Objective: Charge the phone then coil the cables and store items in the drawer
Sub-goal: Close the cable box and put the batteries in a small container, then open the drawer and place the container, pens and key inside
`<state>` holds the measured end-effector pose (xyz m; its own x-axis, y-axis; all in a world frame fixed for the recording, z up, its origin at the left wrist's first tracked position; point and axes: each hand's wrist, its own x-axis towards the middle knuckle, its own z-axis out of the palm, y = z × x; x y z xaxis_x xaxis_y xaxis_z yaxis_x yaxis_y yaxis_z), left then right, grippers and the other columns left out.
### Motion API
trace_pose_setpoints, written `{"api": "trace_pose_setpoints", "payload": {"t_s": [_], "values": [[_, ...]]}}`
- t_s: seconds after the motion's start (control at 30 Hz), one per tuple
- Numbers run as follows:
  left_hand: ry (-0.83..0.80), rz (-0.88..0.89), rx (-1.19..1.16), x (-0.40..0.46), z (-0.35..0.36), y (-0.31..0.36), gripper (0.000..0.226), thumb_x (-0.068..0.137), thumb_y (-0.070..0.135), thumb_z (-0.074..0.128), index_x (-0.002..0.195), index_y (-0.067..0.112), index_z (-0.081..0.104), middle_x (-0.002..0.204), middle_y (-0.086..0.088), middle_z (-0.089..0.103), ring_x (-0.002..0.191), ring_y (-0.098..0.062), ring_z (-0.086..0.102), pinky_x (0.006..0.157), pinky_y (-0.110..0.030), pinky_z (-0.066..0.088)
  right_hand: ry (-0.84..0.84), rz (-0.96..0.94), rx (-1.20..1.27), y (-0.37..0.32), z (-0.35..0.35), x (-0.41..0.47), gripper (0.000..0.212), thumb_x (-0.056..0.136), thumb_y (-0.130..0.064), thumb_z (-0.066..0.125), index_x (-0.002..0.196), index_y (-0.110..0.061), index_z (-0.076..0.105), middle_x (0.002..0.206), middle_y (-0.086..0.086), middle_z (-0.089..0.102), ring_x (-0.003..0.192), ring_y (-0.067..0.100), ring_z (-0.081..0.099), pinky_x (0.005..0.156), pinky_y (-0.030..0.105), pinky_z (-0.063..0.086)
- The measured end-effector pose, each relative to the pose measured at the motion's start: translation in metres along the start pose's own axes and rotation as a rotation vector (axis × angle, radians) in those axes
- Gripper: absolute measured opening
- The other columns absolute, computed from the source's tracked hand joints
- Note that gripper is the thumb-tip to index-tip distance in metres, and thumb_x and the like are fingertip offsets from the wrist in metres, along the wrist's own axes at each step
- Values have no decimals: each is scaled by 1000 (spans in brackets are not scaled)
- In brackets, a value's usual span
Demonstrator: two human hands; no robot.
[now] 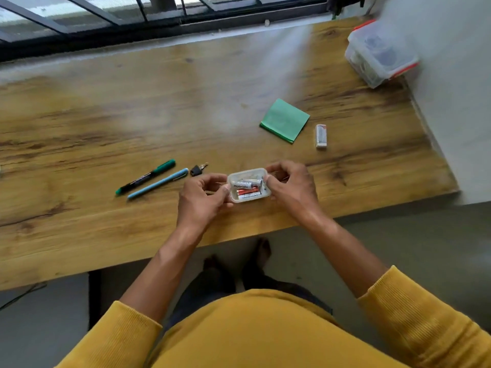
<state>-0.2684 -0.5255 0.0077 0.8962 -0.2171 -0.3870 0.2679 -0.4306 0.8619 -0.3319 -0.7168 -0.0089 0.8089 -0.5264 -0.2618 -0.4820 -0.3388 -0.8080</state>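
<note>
A small clear plastic tub (259,172) with several batteries inside sits near the front edge of the wooden desk (106,123). My left hand (203,199) grips its left end with thumb and fingers. My right hand (291,185) grips its right end the same way. No phone, cable or drawer is in view.
A green-capped marker (146,177), a light blue pen (158,183) and a black key (198,169) lie left of the tub. A green notepad (284,120) and a white lighter (321,136) lie behind it on the right. A clear lidded box (380,53) stands at the far right corner.
</note>
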Motion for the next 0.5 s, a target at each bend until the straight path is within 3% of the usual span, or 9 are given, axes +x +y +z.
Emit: {"api": "trace_pose_setpoints", "payload": {"t_s": [0.23, 0.37, 0.5], "values": [[-18, -13, 9, -15, 8, -7, 21, 98, 12, 75, 118, 15, 75, 101, -4, 79, 78, -14, 79, 72, -33, 67, 44, -12, -36, 11, -4, -21, 21, 95, -26, 72, 115, -23, 76, 99, -8, 74, 93, 8, 70, 84, 39, 63], [-22, 13, -10, -22, 7, -15, 34, 100, 13, 73, 133, 13, 69, 107, -5, 78, 84, -16, 80, 76, -37, 67, 60, -50, -39, 10, -4, -31, 25, 98, -24, 70, 122, -20, 74, 107, -3, 75, 97, 9, 69, 85, 33, 62], [87, -21, -116, -41, 7, -33, 30, 102, 12, 69, 131, 16, 66, 104, -5, 76, 83, -18, 80, 75, -36, 66, 214, -43, -7, 18, -5, -57, 20, 99, -19, 67, 118, -17, 74, 104, -5, 74, 86, 1, 65, 69, 4, 47]]}}
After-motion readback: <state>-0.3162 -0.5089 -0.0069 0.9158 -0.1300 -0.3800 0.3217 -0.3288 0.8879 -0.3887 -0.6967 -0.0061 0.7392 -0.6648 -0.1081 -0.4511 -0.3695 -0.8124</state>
